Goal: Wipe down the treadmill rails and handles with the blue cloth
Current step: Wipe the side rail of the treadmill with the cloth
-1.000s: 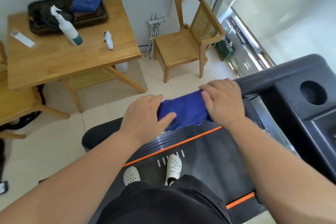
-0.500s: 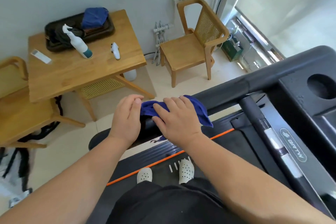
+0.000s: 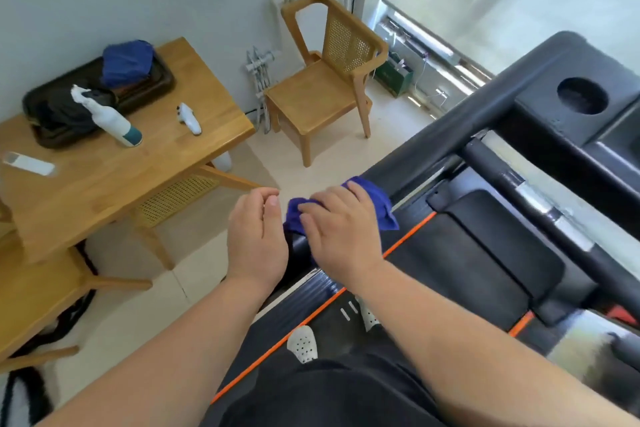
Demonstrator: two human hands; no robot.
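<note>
The blue cloth (image 3: pixel 381 206) is gripped around the treadmill handrail (image 3: pixel 467 135) by the right hand (image 3: pixel 341 232). The left hand (image 3: pixel 258 236) is loosely curled beside it, empty. Being soft and light, the cloth is best taken bunched in the palm.

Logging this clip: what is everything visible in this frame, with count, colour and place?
handrail: 1, black, left side of treadmill
blue cloth: 1, blue, draped over handrail
console: 1, black, far right
deck: 1, black with orange stripe, underfoot
table: 1, wooden, left
tray: 1, dark, table's far end
second cloth: 1, blue, on tray
spray bottle: 1, white with teal base, on table
controller: 1, white, on table
remote: 1, white, table's left edge
cane-back chair: 1, wooden, by wall
second chair: 1, wooden, lower left
bag: 1, green, by window
shoes: 2, white, on deck
left hand: 1, beside blue cloth, fingers loosely curled
right hand: 1, fingers curled over blue cloth
</note>
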